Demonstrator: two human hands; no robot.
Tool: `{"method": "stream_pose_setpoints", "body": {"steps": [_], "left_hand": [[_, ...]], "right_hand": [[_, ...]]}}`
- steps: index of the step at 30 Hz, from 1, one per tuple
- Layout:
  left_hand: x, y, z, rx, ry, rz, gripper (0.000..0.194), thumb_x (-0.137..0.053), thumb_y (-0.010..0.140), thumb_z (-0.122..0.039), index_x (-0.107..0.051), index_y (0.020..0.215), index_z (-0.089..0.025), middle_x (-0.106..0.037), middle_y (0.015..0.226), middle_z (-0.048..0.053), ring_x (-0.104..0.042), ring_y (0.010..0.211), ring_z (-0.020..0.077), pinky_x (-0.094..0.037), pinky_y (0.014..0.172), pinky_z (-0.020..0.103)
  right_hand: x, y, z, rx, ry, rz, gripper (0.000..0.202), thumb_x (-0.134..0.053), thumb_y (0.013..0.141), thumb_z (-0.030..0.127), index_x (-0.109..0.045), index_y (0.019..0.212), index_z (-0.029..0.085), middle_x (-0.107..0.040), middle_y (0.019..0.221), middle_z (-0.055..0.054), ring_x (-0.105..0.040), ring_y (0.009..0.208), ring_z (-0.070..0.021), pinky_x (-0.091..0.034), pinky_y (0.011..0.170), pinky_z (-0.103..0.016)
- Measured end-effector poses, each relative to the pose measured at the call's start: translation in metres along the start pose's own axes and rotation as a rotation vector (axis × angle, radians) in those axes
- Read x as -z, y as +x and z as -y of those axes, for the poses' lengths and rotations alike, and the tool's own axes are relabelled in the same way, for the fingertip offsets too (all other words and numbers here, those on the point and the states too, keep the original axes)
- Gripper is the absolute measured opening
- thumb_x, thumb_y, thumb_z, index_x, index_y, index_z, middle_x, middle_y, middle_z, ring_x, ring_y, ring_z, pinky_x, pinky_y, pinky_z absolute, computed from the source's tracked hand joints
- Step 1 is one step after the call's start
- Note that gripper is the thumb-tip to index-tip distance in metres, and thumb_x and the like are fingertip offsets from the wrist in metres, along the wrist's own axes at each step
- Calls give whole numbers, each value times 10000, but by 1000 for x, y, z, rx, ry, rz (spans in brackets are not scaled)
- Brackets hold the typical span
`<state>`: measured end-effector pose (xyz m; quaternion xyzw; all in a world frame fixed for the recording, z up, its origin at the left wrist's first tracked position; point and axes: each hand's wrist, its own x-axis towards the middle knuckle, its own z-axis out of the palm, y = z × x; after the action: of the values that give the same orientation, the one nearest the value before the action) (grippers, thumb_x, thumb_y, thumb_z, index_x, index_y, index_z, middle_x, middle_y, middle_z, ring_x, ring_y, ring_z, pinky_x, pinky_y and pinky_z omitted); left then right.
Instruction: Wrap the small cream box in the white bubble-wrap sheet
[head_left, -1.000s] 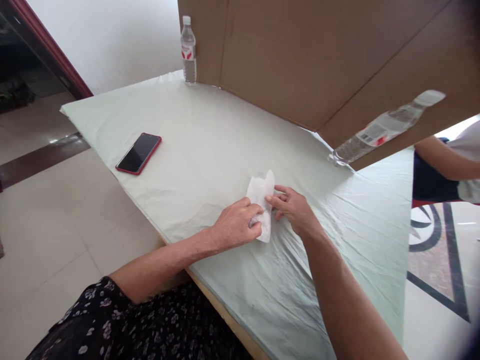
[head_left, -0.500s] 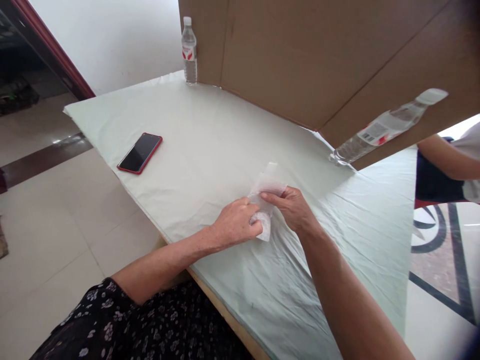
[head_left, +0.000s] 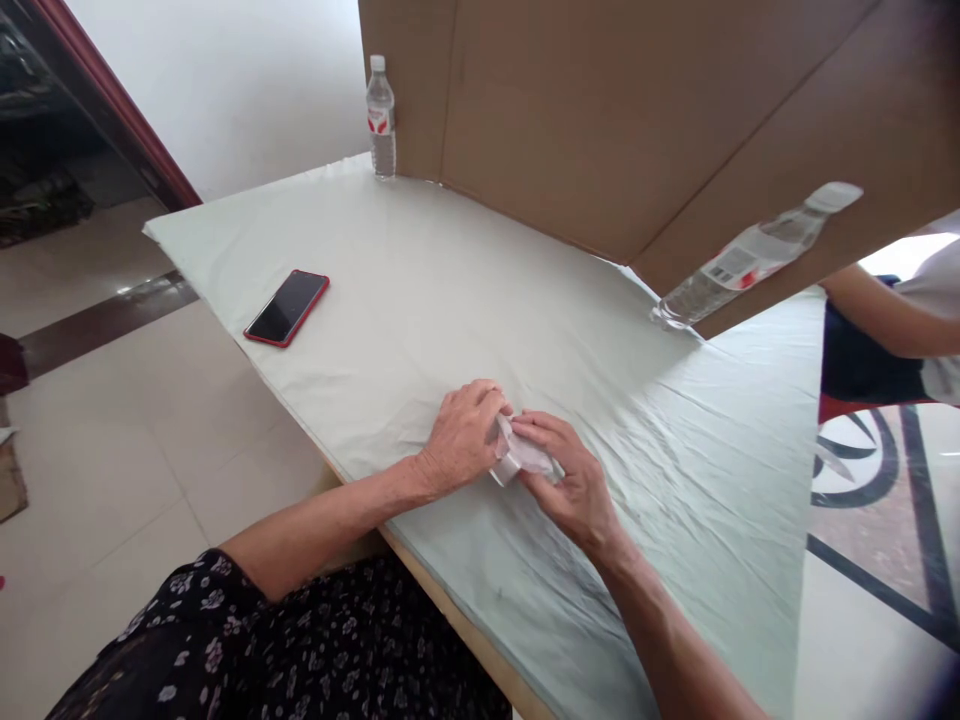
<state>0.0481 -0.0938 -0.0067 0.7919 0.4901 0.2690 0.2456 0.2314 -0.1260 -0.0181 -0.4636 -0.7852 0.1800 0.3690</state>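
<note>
Between my hands, low over the cloth, is a small bundle of translucent whitish plastic film [head_left: 527,455]. It looks bunched or folded, and a shiny pale edge faces me; whether anything lies inside I cannot make out. My left hand [head_left: 465,430] is closed on the bundle's left end, its fingers curled over the top. From the right, my right hand [head_left: 571,482] grips the other end, thumb below and fingers above. Parts of the film are hidden behind the fingers.
A phone with a red case [head_left: 287,307] lies on the pale green tablecloth [head_left: 420,270]. One bottle [head_left: 382,120] stands upright at the back; another bottle [head_left: 750,260] leans against the large cardboard panel [head_left: 570,110]. Another person's arm [head_left: 877,310] shows at right.
The film stretched upward between my hands before; now it is gathered into a compact bundle. My right hand has come down and turned, and my left hand has shifted slightly up and left.
</note>
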Motion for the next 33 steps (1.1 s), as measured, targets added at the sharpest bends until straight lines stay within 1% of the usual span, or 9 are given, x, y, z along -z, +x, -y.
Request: {"method": "stream_pose_setpoints", "body": {"steps": [2, 5, 10, 14, 16, 20, 27, 30, 33], "left_hand": [[5, -1, 9, -68, -67, 46, 267, -567, 790, -139, -603, 1049, -191, -608, 1283, 115, -552, 1256, 230, -446, 1070, 411], [14, -5, 23, -249, -148, 161, 455, -651, 749, -178, -596, 1200, -197, -574, 1390, 141, -500, 1352, 257, -421, 1127, 441], [19, -4, 37, -375, -67, 148, 533, -662, 784, -182, -567, 1309, -178, -463, 1525, 183, -409, 1448, 278, -335, 1192, 494], [15, 19, 39, -260, -205, 164, 411, -648, 784, -178, -631, 1194, -202, -633, 1348, 125, -526, 1337, 249, -417, 1121, 440], [14, 32, 39, -141, -309, 227, 288, -643, 813, -277, -661, 1083, -179, -705, 1152, 95, -634, 1126, 234, -501, 981, 391], [9, 50, 38, 51, -547, 230, 284, -569, 865, -386, -645, 950, -126, -673, 862, 32, -622, 804, 151, -503, 766, 288], [-6, 51, 33, 119, -1054, 321, 550, -746, 712, -242, -550, 1215, -132, -675, 1090, 93, -662, 924, 171, -510, 853, 305], [-6, 52, 34, 161, -1093, 311, 590, -738, 721, -224, -530, 1263, -120, -668, 1130, 125, -667, 910, 177, -502, 845, 310], [-2, 53, 35, 179, -1080, 300, 587, -730, 734, -220, -530, 1274, -105, -665, 1112, 128, -647, 942, 184, -485, 847, 303]], "right_hand": [[-4, -10, -3, 61, -42, -2, 436, -653, 845, 293, -636, 1280, 256, -660, 1284, -128, -582, 1271, -306, -491, 1054, -529], [-11, -17, -9, 104, -72, -10, 416, -601, 886, 260, -620, 1301, 254, -660, 1293, -132, -561, 1308, -307, -487, 1068, -551], [-10, -4, -10, -8, -14, -47, 307, -565, 915, 281, -684, 1197, 264, -687, 1256, -112, -609, 1237, -274, -492, 1060, -504], [2, 20, -10, -206, 163, 5, 252, -648, 857, 325, -721, 1084, 242, -731, 1141, -78, -659, 1089, -251, -505, 988, -437], [6, 33, -16, -369, 291, 77, 249, -663, 839, 378, -731, 1014, 215, -743, 991, -57, -673, 910, -221, -533, 849, -382], [2, 51, -34, -555, 500, 56, 337, -642, 831, 489, -722, 931, 177, -655, 743, -3, -561, 651, -142, -473, 624, -281], [-9, 55, -37, -550, 433, -75, 413, -590, 848, 593, -636, 743, 196, -495, 584, 31, -442, 533, -119, -385, 491, -250], [-7, 52, -34, -515, 410, -131, 483, -520, 880, 644, -694, 879, 194, -573, 643, 3, -496, 570, -138, -425, 523, -264], [-5, 48, -36, -502, 454, -131, 521, -641, 812, 628, -694, 1099, 197, -683, 826, -33, -594, 692, -168, -502, 636, -299]]}}
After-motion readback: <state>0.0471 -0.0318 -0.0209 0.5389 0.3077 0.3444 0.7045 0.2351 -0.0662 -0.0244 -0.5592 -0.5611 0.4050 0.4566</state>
